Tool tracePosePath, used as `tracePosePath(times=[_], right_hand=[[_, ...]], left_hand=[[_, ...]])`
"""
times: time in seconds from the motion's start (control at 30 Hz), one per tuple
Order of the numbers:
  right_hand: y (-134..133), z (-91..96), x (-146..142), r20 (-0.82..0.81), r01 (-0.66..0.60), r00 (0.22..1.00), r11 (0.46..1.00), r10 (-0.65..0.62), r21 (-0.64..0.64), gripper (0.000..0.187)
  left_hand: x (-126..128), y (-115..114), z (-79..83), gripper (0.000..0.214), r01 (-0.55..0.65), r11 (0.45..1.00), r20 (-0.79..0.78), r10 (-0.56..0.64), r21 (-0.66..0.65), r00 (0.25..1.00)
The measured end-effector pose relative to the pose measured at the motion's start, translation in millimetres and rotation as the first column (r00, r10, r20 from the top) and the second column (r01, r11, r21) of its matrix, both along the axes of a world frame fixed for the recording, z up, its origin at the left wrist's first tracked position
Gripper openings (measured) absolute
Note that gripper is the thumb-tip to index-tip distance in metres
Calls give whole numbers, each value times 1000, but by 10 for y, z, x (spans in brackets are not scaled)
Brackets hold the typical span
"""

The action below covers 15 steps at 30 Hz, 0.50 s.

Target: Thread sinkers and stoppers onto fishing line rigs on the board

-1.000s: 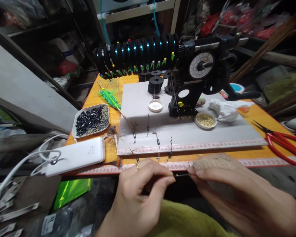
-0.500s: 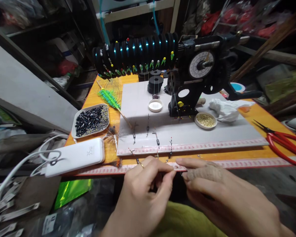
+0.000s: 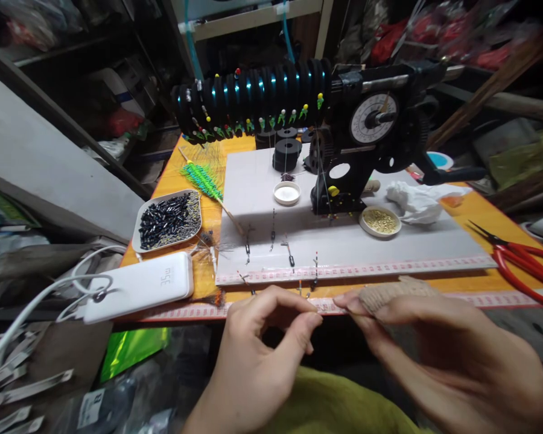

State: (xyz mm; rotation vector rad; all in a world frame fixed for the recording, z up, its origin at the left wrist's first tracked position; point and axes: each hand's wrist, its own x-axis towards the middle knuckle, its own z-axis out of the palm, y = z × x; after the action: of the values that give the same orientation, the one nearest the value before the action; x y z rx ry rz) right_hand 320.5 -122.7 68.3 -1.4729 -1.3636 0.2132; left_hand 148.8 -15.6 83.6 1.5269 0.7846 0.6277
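Note:
My left hand (image 3: 271, 349) is closed in a pinch at the front edge of the table, thumb against forefinger; whatever lies between the tips is too small to make out. To its right, my right hand (image 3: 429, 343) also pinches, with beige tape wrapped round a finger. Its fingertips are apart from those of the left, and what they hold cannot be made out. Just beyond the hands, several small rigs with black weights (image 3: 291, 259) lie on the white board (image 3: 344, 244). A printed measuring strip (image 3: 366, 268) runs along the board's front, another (image 3: 181, 311) along the table edge.
A black winding machine (image 3: 357, 144) with a row of spools (image 3: 253, 99) stands behind. Left are a tray of black pieces (image 3: 167, 220) and a white power bank (image 3: 140, 286). Right are a dish of golden bits (image 3: 380, 222), crumpled tissue (image 3: 419, 202) and red-handled pliers (image 3: 525, 262).
My right hand has moved right and turned, so its thumb and fingertips now show in a pinch. My left hand stays nearly in place, its finger loop rounder. The view has shifted slightly.

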Motion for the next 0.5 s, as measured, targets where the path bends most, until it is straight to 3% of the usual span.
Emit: tracePosePath(times=[0.27,0.43,0.5], right_hand=[[2,5,17,-21,-40,999,999,40,14,30],[103,85,-38,252,-174,955,983,155,56,34],[132,89,-58,268,-205,945,978,185,48,34]], left_hand=[[-36,19,-5,8,35,987,-51,-28,157,998],[20,15,26,8,40,941,-74,-16,336,997],[38,6,31,8,43,918,-56,-23,393,998]])
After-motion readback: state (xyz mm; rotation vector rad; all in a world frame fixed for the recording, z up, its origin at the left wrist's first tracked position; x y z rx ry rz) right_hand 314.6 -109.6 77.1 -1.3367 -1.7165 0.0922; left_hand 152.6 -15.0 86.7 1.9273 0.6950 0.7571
